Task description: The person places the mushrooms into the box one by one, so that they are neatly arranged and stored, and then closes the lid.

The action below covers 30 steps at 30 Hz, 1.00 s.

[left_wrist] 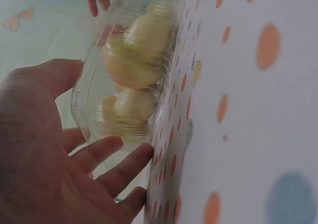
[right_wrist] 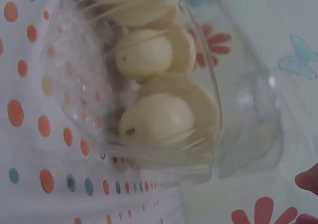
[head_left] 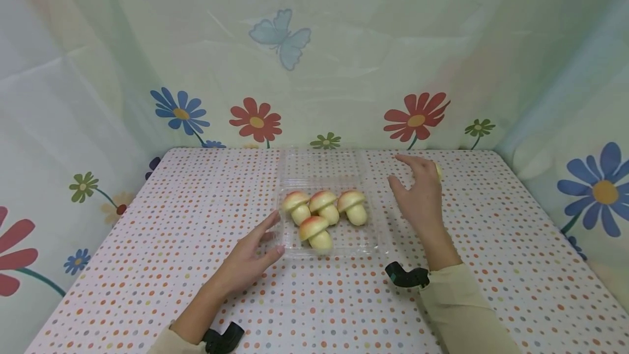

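Four mushroom-shaped buns are sitting in a clear plastic container at the middle of the dotted surface, its lid lying open toward twelve o'clock. From the head view, the left hand is resting at the container's eight o'clock corner, fingers straight and spread, tips touching the rim. The right hand is hovering at the container's three o'clock, fingers loosely curved, with something small and yellow showing behind it; whether it is holding that cannot be told. The left wrist view is showing the fingers against the container wall. The right wrist view is showing only fingertips beside the buns.
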{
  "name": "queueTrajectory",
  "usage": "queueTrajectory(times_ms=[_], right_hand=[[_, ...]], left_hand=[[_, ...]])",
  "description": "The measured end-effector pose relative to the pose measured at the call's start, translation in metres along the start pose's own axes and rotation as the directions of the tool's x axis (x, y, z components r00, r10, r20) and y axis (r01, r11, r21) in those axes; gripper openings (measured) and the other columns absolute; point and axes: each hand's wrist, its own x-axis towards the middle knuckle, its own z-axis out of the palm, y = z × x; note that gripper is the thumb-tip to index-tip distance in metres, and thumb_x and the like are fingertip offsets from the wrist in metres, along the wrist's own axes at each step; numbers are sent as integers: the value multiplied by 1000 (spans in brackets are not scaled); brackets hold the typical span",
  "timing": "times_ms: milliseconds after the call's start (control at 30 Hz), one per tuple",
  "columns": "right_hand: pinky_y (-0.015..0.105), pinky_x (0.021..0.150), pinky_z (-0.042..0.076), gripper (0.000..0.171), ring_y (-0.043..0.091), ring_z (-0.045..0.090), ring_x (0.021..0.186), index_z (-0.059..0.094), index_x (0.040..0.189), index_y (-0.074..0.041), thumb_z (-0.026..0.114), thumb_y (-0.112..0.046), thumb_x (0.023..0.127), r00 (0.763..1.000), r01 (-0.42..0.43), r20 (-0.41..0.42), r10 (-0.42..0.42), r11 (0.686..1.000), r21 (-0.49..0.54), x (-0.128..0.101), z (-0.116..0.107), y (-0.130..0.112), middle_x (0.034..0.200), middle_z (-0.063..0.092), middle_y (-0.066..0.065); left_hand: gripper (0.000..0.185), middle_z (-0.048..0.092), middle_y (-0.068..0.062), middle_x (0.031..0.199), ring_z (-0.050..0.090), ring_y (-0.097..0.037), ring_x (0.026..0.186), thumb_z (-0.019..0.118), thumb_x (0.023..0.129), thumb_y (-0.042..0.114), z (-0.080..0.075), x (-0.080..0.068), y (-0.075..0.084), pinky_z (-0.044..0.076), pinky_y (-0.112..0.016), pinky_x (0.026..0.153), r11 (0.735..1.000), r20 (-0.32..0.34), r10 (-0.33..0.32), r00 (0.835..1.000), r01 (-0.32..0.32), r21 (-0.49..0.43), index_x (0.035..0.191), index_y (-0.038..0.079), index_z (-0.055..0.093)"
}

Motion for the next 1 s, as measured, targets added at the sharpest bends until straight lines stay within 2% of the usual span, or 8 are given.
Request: queueTrajectory(times_ms=[133,367,567,833,1000], right_hand=[[67,113,38,45,48,42,140,60,142,-5,68,-8,97,999,-47,-1,47,998,-30,3,-1,6,148,45,28],[66,110,40,48,49,35,141,56,145,-3,66,-8,98,994,-108,-11,108,993,-54,8,-3,19,149,39,29],[66,106,43,57,46,32,143,48,154,-8,63,-11,99,980,-197,-9,197,976,-88,13,-5,30,154,33,27],[66,101,46,62,49,33,139,43,157,-8,63,-12,98,965,-263,-28,262,957,-125,23,-7,37,156,28,29],[65,103,46,64,50,34,140,40,158,-7,61,-13,98,949,-313,-10,314,940,-136,28,-8,44,159,25,29]], left_hand=[[78,31,2,170,46,-34,147,64,104,36,0,0,1,47,-59,111,1000,-1,-9,1000,9,2,167,26,19],[77,32,1,169,45,-34,148,64,104,31,1,1,2,48,-58,110,1000,-9,-19,1000,19,1,167,25,20],[77,32,2,169,45,-34,148,64,104,32,1,1,3,50,-57,108,1000,-7,-30,1000,30,4,167,26,21],[78,32,2,169,46,-34,147,64,104,37,1,1,2,44,-61,113,1000,-7,-15,1000,15,-2,167,25,20],[78,33,1,169,46,-34,147,64,103,37,1,1,3,46,-60,111,1000,-6,-18,1000,18,1,167,27,21]])
